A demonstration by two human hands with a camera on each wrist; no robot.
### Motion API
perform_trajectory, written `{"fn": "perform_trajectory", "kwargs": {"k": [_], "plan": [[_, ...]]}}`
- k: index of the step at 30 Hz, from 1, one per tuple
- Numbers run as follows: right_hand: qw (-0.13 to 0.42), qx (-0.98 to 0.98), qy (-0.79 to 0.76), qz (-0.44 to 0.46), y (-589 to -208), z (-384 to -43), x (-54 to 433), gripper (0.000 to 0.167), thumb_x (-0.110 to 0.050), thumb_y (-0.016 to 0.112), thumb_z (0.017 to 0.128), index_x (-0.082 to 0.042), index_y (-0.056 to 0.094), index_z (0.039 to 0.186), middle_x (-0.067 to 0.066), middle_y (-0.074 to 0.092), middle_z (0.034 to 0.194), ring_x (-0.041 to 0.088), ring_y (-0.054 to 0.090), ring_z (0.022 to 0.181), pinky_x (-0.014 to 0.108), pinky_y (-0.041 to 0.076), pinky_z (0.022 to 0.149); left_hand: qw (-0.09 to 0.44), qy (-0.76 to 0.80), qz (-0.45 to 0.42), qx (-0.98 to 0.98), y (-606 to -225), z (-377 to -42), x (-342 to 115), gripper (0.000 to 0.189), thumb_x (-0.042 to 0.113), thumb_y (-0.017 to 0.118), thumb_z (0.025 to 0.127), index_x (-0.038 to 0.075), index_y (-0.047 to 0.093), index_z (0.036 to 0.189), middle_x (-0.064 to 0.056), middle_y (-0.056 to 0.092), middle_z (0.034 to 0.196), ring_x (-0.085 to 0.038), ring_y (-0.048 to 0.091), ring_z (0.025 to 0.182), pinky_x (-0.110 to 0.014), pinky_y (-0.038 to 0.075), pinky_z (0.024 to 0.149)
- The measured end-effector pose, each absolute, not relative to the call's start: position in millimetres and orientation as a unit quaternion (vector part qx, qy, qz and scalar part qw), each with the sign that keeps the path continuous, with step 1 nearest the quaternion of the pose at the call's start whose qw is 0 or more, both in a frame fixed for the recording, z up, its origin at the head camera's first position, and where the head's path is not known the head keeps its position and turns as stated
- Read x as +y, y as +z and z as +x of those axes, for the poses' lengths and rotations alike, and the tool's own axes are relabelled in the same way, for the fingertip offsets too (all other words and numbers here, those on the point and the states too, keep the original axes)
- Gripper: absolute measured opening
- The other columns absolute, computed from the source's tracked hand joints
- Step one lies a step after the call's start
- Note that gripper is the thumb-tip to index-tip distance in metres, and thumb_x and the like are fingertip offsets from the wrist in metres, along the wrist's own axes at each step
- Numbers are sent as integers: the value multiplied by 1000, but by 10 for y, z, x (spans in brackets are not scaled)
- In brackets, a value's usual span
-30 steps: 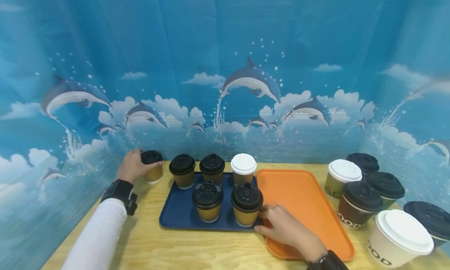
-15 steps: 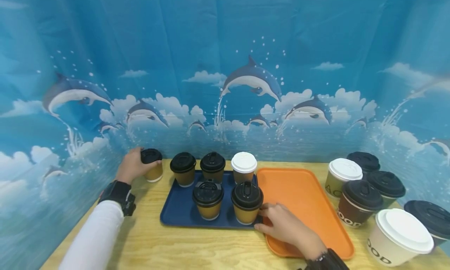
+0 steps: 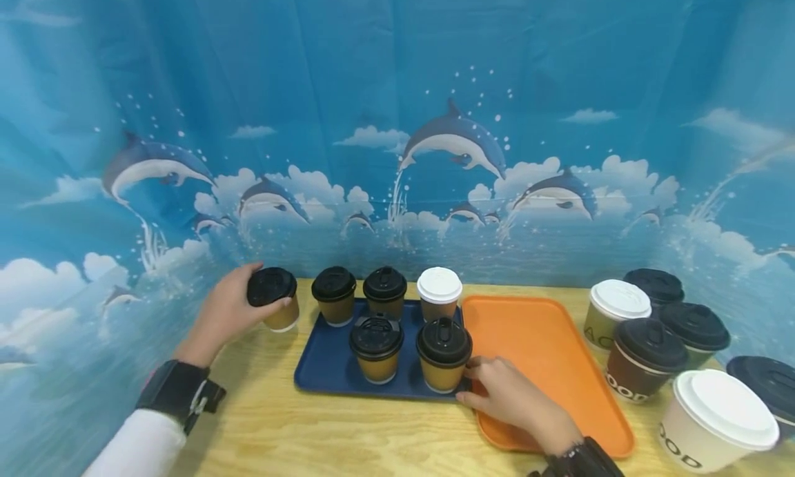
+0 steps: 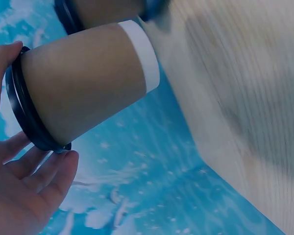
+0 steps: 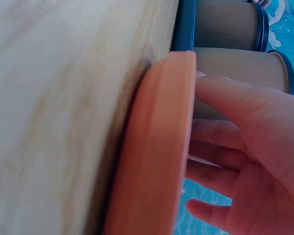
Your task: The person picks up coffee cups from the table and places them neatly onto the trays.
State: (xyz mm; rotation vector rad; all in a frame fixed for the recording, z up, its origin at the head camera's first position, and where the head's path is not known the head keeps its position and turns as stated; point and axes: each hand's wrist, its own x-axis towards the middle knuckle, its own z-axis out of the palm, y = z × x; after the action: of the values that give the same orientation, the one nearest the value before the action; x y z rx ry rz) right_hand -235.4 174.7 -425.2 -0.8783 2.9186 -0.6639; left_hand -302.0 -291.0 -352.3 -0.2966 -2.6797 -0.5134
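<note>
My left hand (image 3: 232, 304) grips a brown paper coffee cup (image 3: 283, 318) with a black lid, left of the blue tray (image 3: 323, 380). In the left wrist view thumb and fingers are round the black lid (image 4: 23, 105), and the cup's white base shows against the backdrop. My right hand (image 3: 512, 397) stays beside the front right coffee cup (image 3: 443, 377) on the blue tray, over the orange tray's near left part. Its fingers look relaxed in the right wrist view, fingertips right at that cup and at the orange tray's rim (image 5: 159, 142).
More lidded cups stand on the blue tray, among them a white-lidded cup (image 3: 438, 304) at the back. The orange tray (image 3: 528, 346) lies right of it. Several larger lidded tubs, such as a white tub (image 3: 708, 429), crowd the table's right end. A dolphin-print backdrop (image 3: 397, 118) encloses the table (image 3: 298, 435).
The head view has swung slightly left. My left hand and its coffee cup have shifted a little left and nearer relative to the table. My right hand keeps its place beside the front right cup.
</note>
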Motion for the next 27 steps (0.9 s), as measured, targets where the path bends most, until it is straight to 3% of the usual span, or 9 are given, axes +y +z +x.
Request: {"fn": "perform_trajectory", "kwargs": {"k": [11, 27], "plan": [[9, 933, -224, -280, -4263, -2344, 1746, 37, -27, 80, 87, 0, 75, 112, 19, 71, 116, 33, 70, 103, 49, 57, 87, 178, -208, -175, -946, -3588, -2520, -2477, 91, 58, 80, 81, 1, 49, 144, -25, 57, 137, -44, 58, 120, -58, 54, 89], [10, 936, -213, -280, -4271, -2344, 1735, 36, -29, 79, 88, 0, 76, 110, 19, 71, 116, 33, 70, 103, 49, 57, 87, 144, -211, -186, -949, -3728, -2491, -2295, 90, 57, 81, 80, 3, 49, 144, -22, 58, 136, -40, 60, 120, -55, 55, 91]]}}
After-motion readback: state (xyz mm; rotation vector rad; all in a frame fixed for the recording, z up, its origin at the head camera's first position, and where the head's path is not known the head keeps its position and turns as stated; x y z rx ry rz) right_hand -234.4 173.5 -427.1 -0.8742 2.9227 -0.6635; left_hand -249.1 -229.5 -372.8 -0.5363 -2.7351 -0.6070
